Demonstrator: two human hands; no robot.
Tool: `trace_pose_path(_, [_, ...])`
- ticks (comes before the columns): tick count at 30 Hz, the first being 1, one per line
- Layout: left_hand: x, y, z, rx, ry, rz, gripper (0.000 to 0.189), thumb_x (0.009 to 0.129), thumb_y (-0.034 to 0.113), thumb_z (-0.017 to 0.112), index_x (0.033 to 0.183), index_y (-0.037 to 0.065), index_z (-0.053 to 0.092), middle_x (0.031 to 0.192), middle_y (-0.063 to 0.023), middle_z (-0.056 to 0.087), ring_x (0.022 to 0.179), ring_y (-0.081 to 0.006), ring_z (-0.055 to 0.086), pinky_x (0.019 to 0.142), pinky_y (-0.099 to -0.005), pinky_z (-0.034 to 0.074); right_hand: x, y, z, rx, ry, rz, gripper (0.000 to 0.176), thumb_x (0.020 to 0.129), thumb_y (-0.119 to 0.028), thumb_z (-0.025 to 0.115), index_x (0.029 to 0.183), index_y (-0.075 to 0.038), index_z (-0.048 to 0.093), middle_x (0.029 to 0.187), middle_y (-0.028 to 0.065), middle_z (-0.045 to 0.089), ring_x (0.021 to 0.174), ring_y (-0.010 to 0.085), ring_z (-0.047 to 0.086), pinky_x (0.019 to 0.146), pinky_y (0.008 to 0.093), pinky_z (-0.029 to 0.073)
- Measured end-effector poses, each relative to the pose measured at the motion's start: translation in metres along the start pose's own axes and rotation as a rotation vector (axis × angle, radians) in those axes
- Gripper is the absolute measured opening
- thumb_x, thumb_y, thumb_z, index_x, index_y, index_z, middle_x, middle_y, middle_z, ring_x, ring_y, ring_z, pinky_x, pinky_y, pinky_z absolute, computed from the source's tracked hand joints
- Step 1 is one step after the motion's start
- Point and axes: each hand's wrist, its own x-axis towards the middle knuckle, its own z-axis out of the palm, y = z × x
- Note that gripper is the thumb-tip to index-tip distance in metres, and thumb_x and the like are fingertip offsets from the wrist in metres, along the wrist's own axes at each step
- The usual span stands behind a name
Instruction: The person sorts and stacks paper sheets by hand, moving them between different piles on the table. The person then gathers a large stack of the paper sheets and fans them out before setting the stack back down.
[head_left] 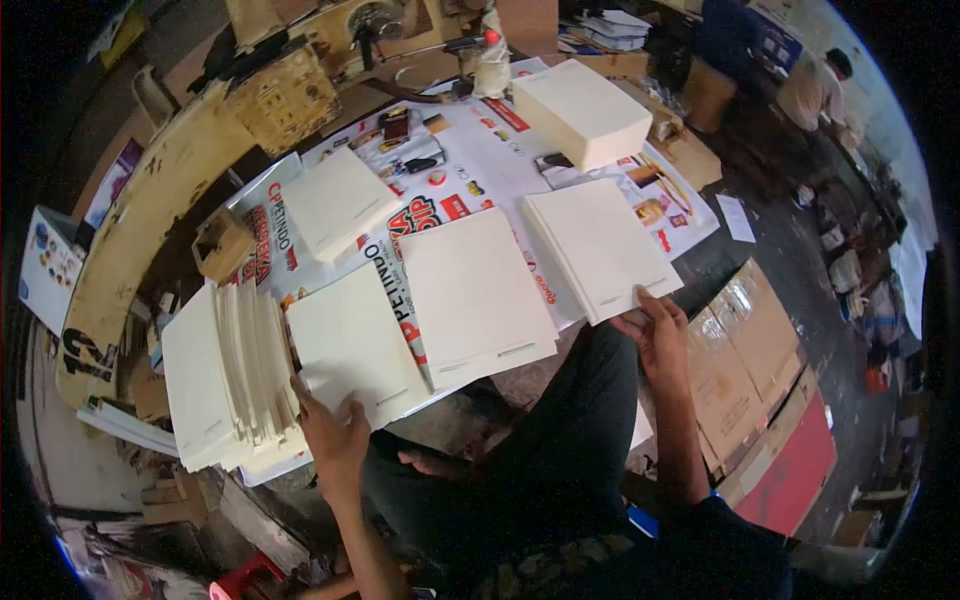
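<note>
My left hand is at the lower left, between the fanned stack of cream sheets and a cream sheet pile. Its thumb and fingers are apart, with the fingertips near the stack's edge. My right hand pinches the lower right corner of the right cream pile. Between these piles lies the middle pile, with small print along its lower edge. Another cream pile rests farther back, and a tall block of paper stands at the back right.
A printed sheet covers the table. Behind it stands a worn machine and a wrapped bottle. Flattened cardboard lies at the right. Two people are in the back right, one in a pale shirt.
</note>
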Motion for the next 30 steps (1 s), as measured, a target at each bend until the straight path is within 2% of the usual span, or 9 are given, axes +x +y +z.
trace_pose_path(8, [0.018,0.006,-0.005,0.114,-0.023,-0.074,0.094,0.073,0.011,0.072,0.141,-0.016,0.014,0.122,-0.0379,0.050,0.111,-0.0486,0.051,0.098,-0.0467,0.041,-0.056,0.000,0.083,0.257,-0.082,0.038,0.026,0.094,-0.005,0.054,0.117,0.007,0.052,0.106,0.0152,0.064,0.084,0.0219,0.068,0.078,0.0334,0.061])
trace_pose_path(12, [0.032,0.012,-0.013,0.148,-0.144,-0.231,0.104,0.067,0.016,0.081,0.140,-0.018,0.015,0.120,-0.0379,0.052,0.117,-0.0451,0.051,0.099,-0.0458,0.042,-0.098,0.016,0.135,0.415,-0.174,0.148,0.029,0.093,-0.006,0.057,0.120,0.003,0.050,0.109,0.0148,0.062,0.093,0.0264,0.066,0.087,0.0426,0.058])
trace_pose_path(15, [0.035,-0.004,-0.008,0.166,-0.102,-0.240,0.100,0.066,0.017,0.081,0.139,-0.017,0.021,0.118,-0.0364,0.054,0.117,-0.0451,0.051,0.098,-0.0459,0.042,-0.108,0.054,0.148,0.413,-0.214,0.215,0.037,0.095,-0.009,0.056,0.129,0.000,0.041,0.119,0.0179,0.057,0.100,0.0334,0.064,0.088,0.0495,0.056])
trace_pose_path(17, [0.036,-0.022,-0.004,0.065,-0.049,-0.090,0.086,0.060,0.032,0.086,0.125,-0.008,0.046,0.107,-0.0251,0.064,0.101,-0.0400,0.062,0.090,-0.0455,0.047,-0.112,0.056,0.151,0.393,-0.225,0.247,0.038,0.096,-0.010,0.055,0.130,-0.001,0.041,0.120,0.0190,0.057,0.102,0.0342,0.064,0.090,0.0502,0.055])
trace_pose_path(19, [0.039,-0.009,-0.015,-0.007,-0.112,-0.110,0.083,0.059,0.033,0.086,0.122,-0.007,0.049,0.108,-0.0243,0.065,0.102,-0.0381,0.062,0.091,-0.0443,0.048,-0.111,0.057,0.143,0.367,-0.231,0.283,0.039,0.096,-0.011,0.054,0.130,-0.001,0.040,0.121,0.0201,0.056,0.104,0.0350,0.063,0.092,0.0508,0.054])
trace_pose_path(21, [0.038,-0.004,-0.016,-0.079,-0.186,-0.134,0.080,0.059,0.033,0.087,0.120,-0.006,0.053,0.109,-0.0236,0.065,0.103,-0.0363,0.063,0.091,-0.0432,0.048,-0.101,0.054,0.109,-0.640,-0.728,-0.362,0.042,0.098,-0.019,0.053,0.131,0.001,0.039,0.122,0.0233,0.056,0.102,0.0357,0.064,0.091,0.0508,0.053])
trace_pose_path(22, [0.038,-0.005,-0.015,-0.068,-0.128,-0.115,0.072,0.059,0.026,0.087,0.112,-0.009,0.053,0.100,-0.0258,0.066,0.095,-0.0372,0.065,0.084,-0.0425,0.051,-0.101,0.040,0.104,-0.647,-0.739,-0.362,0.042,0.098,-0.019,0.053,0.131,0.001,0.039,0.122,0.0233,0.056,0.102,0.0357,0.064,0.091,0.0508,0.053])
trace_pose_path(24, [0.038,-0.010,-0.011,-0.068,-0.065,-0.099,0.064,0.059,0.019,0.086,0.105,-0.012,0.054,0.092,-0.0280,0.066,0.087,-0.0381,0.067,0.076,-0.0418,0.053,-0.104,0.002,0.096,-0.086,-0.701,0.576,0.048,0.098,-0.031,0.049,0.130,0.004,0.043,0.123,0.0276,0.056,0.104,0.0386,0.063,0.088,0.0477,0.055])
trace_pose_path(30, [0.036,0.006,-0.016,-0.084,0.010,-0.141,0.065,0.057,0.018,0.086,0.102,-0.010,0.048,0.091,-0.0279,0.065,0.089,-0.0408,0.065,0.078,-0.0439,0.051,-0.116,-0.008,0.075,-0.471,-0.665,0.662,0.037,0.094,-0.030,0.060,0.115,0.001,0.061,0.103,0.0213,0.067,0.093,0.0296,0.068,0.075,0.0405,0.059])
